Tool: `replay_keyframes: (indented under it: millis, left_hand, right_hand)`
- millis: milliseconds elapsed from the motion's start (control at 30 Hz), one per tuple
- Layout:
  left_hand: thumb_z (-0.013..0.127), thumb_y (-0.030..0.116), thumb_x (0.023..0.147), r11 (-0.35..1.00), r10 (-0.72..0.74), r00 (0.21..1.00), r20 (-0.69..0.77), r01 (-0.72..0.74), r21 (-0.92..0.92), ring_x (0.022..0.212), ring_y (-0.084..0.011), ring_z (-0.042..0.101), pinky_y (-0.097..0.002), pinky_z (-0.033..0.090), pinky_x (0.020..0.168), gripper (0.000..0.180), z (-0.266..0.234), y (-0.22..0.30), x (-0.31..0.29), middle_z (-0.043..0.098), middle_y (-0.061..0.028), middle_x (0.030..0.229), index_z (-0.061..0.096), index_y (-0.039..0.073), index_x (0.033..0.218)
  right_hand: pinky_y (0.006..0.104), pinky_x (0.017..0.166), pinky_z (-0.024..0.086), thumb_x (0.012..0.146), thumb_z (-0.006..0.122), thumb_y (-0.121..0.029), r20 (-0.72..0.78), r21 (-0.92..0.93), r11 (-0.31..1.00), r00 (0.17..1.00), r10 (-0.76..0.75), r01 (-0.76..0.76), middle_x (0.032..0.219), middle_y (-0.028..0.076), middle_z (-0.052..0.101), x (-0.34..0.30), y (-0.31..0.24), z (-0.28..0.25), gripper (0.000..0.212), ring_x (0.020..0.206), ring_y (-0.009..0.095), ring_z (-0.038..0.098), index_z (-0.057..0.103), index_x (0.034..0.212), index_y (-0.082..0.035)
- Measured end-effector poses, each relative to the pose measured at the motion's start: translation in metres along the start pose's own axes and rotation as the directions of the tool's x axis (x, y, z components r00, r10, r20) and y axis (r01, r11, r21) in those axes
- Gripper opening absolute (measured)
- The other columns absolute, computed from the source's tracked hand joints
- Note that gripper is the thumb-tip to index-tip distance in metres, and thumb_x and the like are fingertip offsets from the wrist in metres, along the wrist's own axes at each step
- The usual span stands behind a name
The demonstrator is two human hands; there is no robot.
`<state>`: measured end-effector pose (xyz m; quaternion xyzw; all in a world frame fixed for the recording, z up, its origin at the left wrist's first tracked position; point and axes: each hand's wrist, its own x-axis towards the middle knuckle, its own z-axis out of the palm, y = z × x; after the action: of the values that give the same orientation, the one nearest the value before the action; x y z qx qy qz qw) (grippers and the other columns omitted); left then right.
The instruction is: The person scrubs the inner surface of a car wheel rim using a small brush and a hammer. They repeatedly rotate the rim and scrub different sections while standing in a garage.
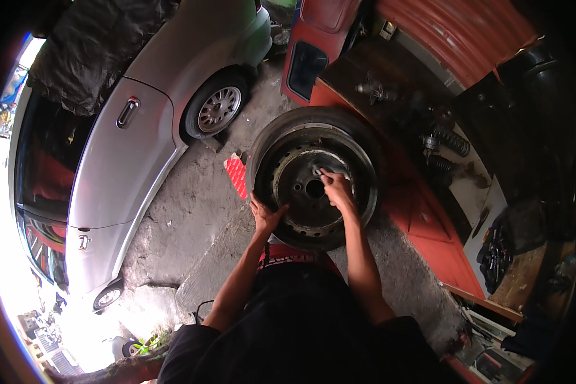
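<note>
A black steel wheel with its tyre [313, 176] stands upright on the concrete floor in front of me. My left hand [265, 214] grips the wheel's lower left rim, fingers spread over the edge. My right hand [337, 189] is pressed on the wheel's face just above the centre hole, its fingers closed on a small pale piece [318, 171], maybe a rag or abrasive sheet; I cannot tell which.
A silver car [141, 128] is parked at left, its front wheel [219, 107] close behind the tyre. A red ribbed mat [237, 174] lies beside the tyre. Red bench [429, 211] with coil springs [451, 141] and dark tools [496, 253] stands right.
</note>
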<state>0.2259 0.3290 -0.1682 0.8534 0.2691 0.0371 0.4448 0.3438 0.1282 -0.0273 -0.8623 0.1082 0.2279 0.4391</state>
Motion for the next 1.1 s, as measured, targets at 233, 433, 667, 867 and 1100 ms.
replay_keyframes:
  millis: [233,433,667,867,1100]
  left_hand:
    - [0.097,0.04,0.051,0.997,-0.032,0.999,0.035,0.029,0.071,0.136,-0.0453,0.032,-0.0509,0.03,0.115,0.144,-0.006,0.011,0.024,0.034,-0.0289,0.143,0.006,0.001,0.155]
    - [0.099,0.031,0.047,0.994,0.022,0.998,0.058,-0.028,0.101,0.137,-0.0442,0.031,-0.0522,0.031,0.114,0.145,-0.008,0.027,0.033,0.034,-0.0268,0.144,0.007,0.005,0.157]
    - [0.098,0.035,0.05,0.999,0.01,0.999,0.053,-0.012,0.039,0.138,-0.0444,0.031,-0.052,0.03,0.115,0.145,-0.011,0.024,0.033,0.033,-0.027,0.145,0.005,0.006,0.157]
    - [0.097,0.039,0.053,0.993,0.028,0.998,0.057,-0.034,0.114,0.134,-0.0455,0.034,-0.052,0.031,0.113,0.145,-0.005,0.013,0.028,0.035,-0.0288,0.14,0.002,0.005,0.157]
    - [0.095,0.044,0.054,0.995,-0.018,0.992,0.127,0.005,0.103,0.142,-0.0469,0.026,-0.0532,0.028,0.117,0.147,-0.013,0.023,0.039,0.022,-0.0294,0.154,0.0,0.001,0.157]
  right_hand:
    - [0.0354,0.04,0.042,0.1,0.055,-0.027,-0.051,0.109,0.993,0.998,0.047,-0.041,0.06,0.008,0.058,-0.01,0.062,-0.026,0.03,0.043,0.016,0.053,0.069,0.127,-0.024]
    - [0.033,0.038,0.038,0.1,0.056,-0.026,-0.023,0.121,0.992,1.0,-0.014,0.017,0.054,0.006,0.05,0.004,0.044,-0.019,0.031,0.04,0.013,0.045,0.07,0.126,-0.019]
    - [0.0343,0.042,0.043,0.098,0.054,-0.022,0.016,0.035,0.998,0.999,-0.049,0.049,0.06,0.01,0.061,0.0,0.017,-0.002,0.032,0.043,0.016,0.053,0.069,0.127,-0.02]
    - [0.0313,0.037,0.035,0.102,0.055,-0.026,0.0,0.079,0.99,0.993,0.12,-0.119,0.055,0.002,0.048,-0.023,0.062,-0.049,0.03,0.042,0.01,0.043,0.068,0.129,-0.024]
    - [0.0255,0.038,0.036,0.102,0.054,-0.026,0.26,-0.022,1.0,0.966,-0.008,0.014,0.057,-0.004,0.046,0.023,-0.01,-0.003,0.033,0.045,0.006,0.041,0.065,0.134,-0.024]
